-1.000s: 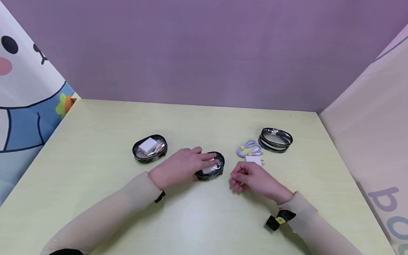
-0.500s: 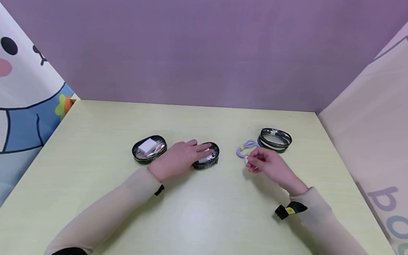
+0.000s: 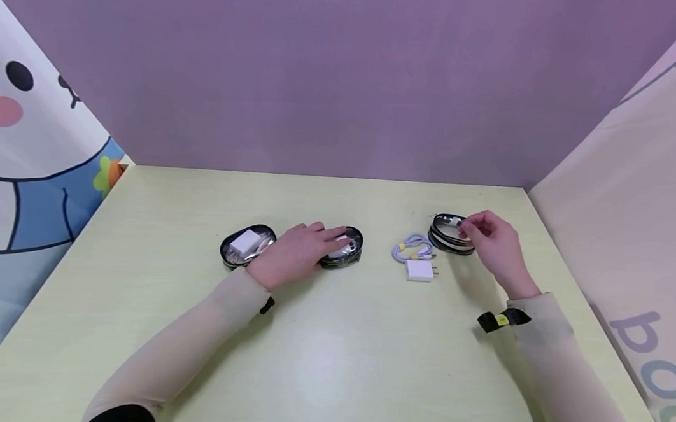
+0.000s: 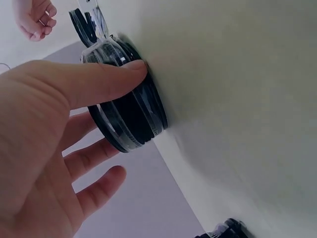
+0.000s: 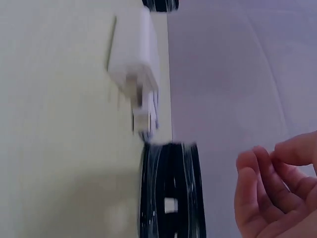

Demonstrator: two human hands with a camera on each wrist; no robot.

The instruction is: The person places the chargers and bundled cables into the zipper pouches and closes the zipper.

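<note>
In the head view my left hand (image 3: 294,255) holds an oval clear-topped case (image 3: 346,255) with black edges. The left wrist view has the thumb along the side of this case (image 4: 133,114) and the fingers around its far side. My right hand (image 3: 496,247) hovers by a rounder black-edged clear case (image 3: 453,248). Its fingers are loosely curled in the right wrist view, with nothing seen between them, and that case (image 5: 172,193) stands apart from them. Left of it lie a coiled lilac cable (image 3: 400,252) with yellow ties and a white plug charger (image 3: 419,270).
Another oval black-edged case (image 3: 236,262), with a white block (image 3: 245,242) on or in it, sits beside the left hand. All stand on a pale wooden table (image 3: 323,365). A purple panel (image 3: 332,90) rises behind, with printed panels at both sides.
The left hand has slid its case away from the body, toward the back of the table. My right hand has moved right, past the charger and cable, to the round case.
</note>
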